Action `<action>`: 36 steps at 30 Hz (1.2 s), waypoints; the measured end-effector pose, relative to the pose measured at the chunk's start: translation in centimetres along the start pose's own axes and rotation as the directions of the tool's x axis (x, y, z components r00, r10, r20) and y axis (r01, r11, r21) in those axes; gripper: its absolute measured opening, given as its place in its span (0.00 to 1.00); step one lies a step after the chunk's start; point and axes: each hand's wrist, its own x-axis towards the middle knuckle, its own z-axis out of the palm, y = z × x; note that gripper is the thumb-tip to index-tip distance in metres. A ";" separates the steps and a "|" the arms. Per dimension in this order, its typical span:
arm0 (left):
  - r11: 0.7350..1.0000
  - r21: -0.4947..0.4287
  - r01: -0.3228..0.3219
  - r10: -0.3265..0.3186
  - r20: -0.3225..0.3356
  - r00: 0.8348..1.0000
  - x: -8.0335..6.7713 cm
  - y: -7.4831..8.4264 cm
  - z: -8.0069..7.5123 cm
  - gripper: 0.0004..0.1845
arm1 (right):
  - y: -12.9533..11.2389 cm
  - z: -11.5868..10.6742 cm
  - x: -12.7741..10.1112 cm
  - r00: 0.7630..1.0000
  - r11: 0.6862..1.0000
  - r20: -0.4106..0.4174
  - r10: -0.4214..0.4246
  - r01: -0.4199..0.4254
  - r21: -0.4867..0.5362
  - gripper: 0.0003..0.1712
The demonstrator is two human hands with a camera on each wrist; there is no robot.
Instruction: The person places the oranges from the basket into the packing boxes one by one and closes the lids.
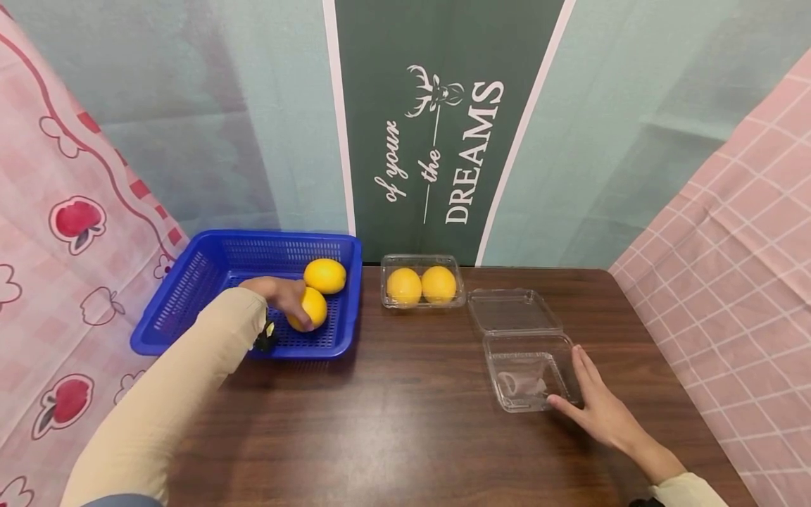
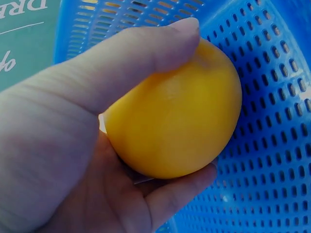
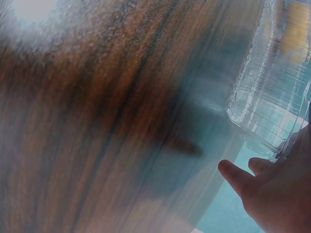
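Left hand (image 1: 286, 296): curled round yellow fruit (image 1: 316, 308), three o'clock in blue basket (image 1: 279, 248). I judge it firm, smooth; grip its girth. Right hand (image 1: 598, 405): fingers extended, four o'clock of clear box (image 1: 522, 333).

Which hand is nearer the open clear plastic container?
Right. The right hand is at the right side of the container; the left hand is farther left, holding a round yellow fruit in the blue plastic basket.

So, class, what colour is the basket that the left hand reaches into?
The basket is blue; the head view shows it best.
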 end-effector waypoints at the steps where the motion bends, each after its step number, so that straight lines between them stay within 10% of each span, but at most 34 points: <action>1: 1.000 0.008 -0.012 0.012 -0.006 1.000 -0.1 -0.1 -0.1 0.37 | 0.0 0.0 0.0 1.000 1.000 0.000 0.001 -0.001 0.003 0.63; 7: 0.997 0.001 -0.083 0.083 -0.035 0.996 -0.7 -0.4 -0.7 0.24 | -0.2 0.2 -0.2 1.000 1.000 0.000 0.002 -0.002 0.006 0.62; 36: 0.990 -0.080 -0.112 0.101 -0.126 0.987 -4.2 0.2 -2.3 0.37 | -0.7 1.2 -1.2 1.000 1.000 -0.018 0.010 -0.010 0.011 0.63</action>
